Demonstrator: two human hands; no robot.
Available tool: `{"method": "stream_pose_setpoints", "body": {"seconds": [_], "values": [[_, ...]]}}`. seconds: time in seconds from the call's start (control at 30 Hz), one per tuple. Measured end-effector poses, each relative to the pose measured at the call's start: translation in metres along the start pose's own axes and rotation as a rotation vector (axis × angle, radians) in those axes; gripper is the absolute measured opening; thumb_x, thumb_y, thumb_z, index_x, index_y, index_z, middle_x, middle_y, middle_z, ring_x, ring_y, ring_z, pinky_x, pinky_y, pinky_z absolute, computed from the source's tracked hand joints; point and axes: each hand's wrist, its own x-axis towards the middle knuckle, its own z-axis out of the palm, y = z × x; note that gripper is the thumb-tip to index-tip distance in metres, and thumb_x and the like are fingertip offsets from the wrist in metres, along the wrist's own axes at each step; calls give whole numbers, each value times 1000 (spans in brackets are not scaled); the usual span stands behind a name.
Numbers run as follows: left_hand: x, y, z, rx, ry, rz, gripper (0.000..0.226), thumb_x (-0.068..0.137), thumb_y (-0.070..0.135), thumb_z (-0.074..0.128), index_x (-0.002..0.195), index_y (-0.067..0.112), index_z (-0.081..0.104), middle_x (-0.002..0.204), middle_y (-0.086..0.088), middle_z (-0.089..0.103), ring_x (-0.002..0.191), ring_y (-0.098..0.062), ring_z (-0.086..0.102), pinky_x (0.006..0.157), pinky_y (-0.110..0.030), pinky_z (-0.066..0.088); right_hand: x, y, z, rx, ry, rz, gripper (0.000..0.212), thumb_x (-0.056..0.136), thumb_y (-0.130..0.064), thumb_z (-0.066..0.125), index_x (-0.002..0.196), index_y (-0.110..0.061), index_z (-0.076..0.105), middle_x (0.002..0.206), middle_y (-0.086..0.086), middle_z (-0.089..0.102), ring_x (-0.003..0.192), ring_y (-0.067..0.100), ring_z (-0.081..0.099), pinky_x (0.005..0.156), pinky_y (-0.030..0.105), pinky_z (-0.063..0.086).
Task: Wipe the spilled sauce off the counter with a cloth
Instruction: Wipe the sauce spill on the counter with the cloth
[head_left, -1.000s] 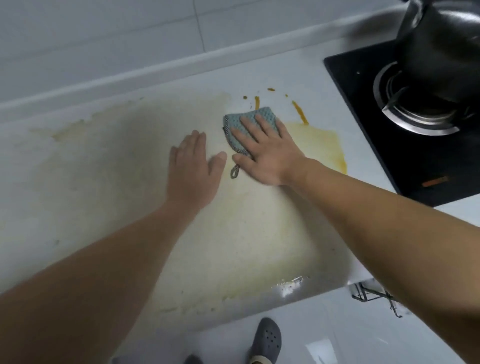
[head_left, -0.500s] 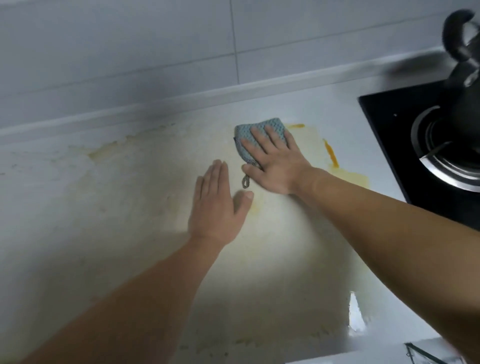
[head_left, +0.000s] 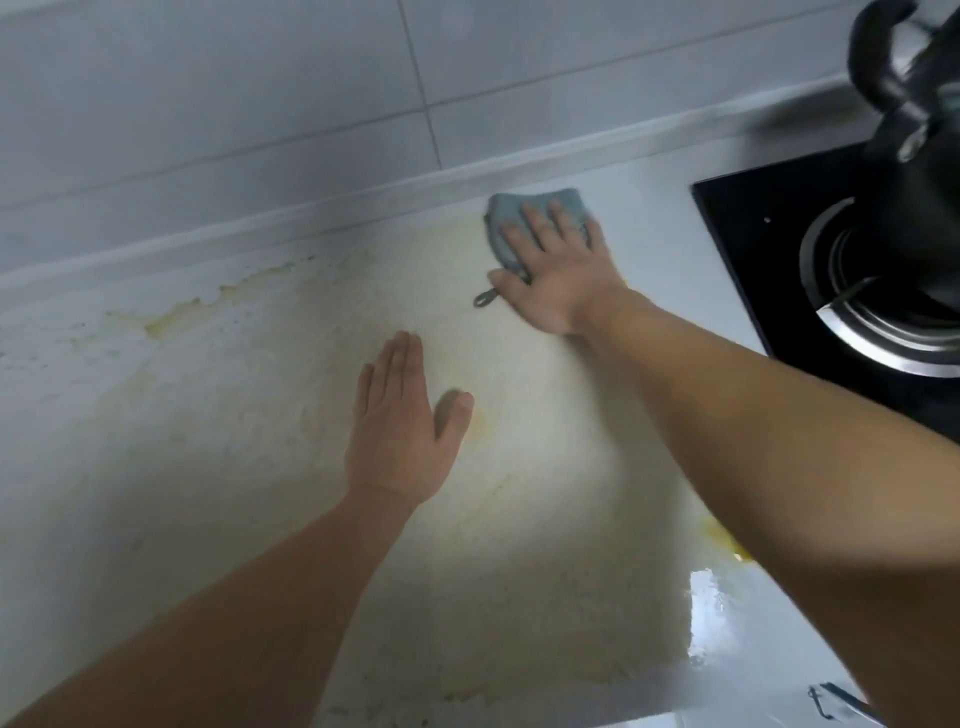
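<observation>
Near the back edge of the counter, cloth: small blue-grey knitted cloth (head_left: 540, 215) lies flat close to the wall upstand, left of the black glass gas hob (head_left: 769, 249).
Right hand: right hand (head_left: 558, 280) presses the cloth down with straight, spread fingers, thumb at its near edge; nothing pinched.
Left hand: left hand (head_left: 397, 431) rests palm-down on the pale grey stone counter (head_left: 130, 467), fingers straight and together, holding nothing.
Sauce: thin yellowish sauce film (head_left: 270, 395) covers the middle; a darker rim (head_left: 182, 319) towards the back left, orange traces (head_left: 727, 543) by the right forearm.
Handling: cloth judged soft, light, damp, prone to bunching; flat palm pressure suits it, or pinch at the hanging loop (head_left: 484, 299).
Hedge: motion blur; sauce under the cloth cannot be told.
Progress: smear remains widely; job looks about half done.
</observation>
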Motion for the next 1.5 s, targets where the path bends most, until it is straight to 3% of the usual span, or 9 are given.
{"method": "stream_pose_setpoints", "body": {"seconds": [0.2,0.37,0.57,0.83,1.0,1.1,1.2,1.33,1.5], "values": [[1,0,0,21,-2,7,82,101,62,22,162,8,11,170,-11,13,157,-23,7,129,-43,4,-28,101,-15,-35,7,211,87,101,-77,13,171,-29,-5,178,2,-15,164,27,-14,132,48,-7],[1,0,-1,46,-8,4,82,101,63,21,163,10,10,170,-10,11,158,-22,6,129,-44,5,-42,72,-6,46,31,282,84,103,-72,15,171,-27,-5,178,5,-17,163,29,-17,131,51,-10],[2,1,-1,71,-7,1,81,101,61,25,163,10,12,170,-10,12,157,-22,7,128,-45,5,-132,71,18,63,12,245,80,105,-71,18,171,-32,-5,178,-1,-17,163,24,-18,131,48,-11],[2,-1,1,50,71,33,80,100,59,29,160,7,23,167,-16,24,155,-29,20,127,-50,14,-204,59,46,67,13,348,80,106,-68,21,171,-29,-4,178,3,-16,163,27,-20,130,50,-14],[0,-4,6,29,133,67,76,100,56,35,156,6,29,163,-20,30,152,-32,24,125,-52,16,-220,-5,68,7,-22,81,78,107,-67,22,170,-30,-4,178,3,-17,162,27,-21,129,49,-16],[1,-4,10,1,145,86,77,99,57,35,153,2,32,159,-25,33,148,-38,30,123,-56,21,-246,2,76,-12,-20,33,77,106,-69,22,170,-33,-1,179,-2,-12,164,24,-16,130,50,-12],[3,-8,15,-2,127,90,85,99,62,25,159,2,23,165,-24,23,153,-37,21,126,-52,10,-269,49,73,18,8,175,79,105,-72,20,171,-35,-3,178,-4,-13,163,22,-17,131,49,-11],[3,-10,17,-17,118,102,86,98,63,23,160,2,21,166,-24,20,154,-37,18,126,-52,7,-311,81,77,32,30,305,82,106,-71,21,171,-28,-3,179,1,-13,163,22,-17,131,42,-13],[2,-11,13,-92,188,150,75,102,54,34,155,1,33,159,-26,35,148,-41,31,124,-52,17,-357,56,97,102,69,399,78,108,-68,21,171,-31,-5,178,0,-16,163,22,-19,130,44,-16]]}}
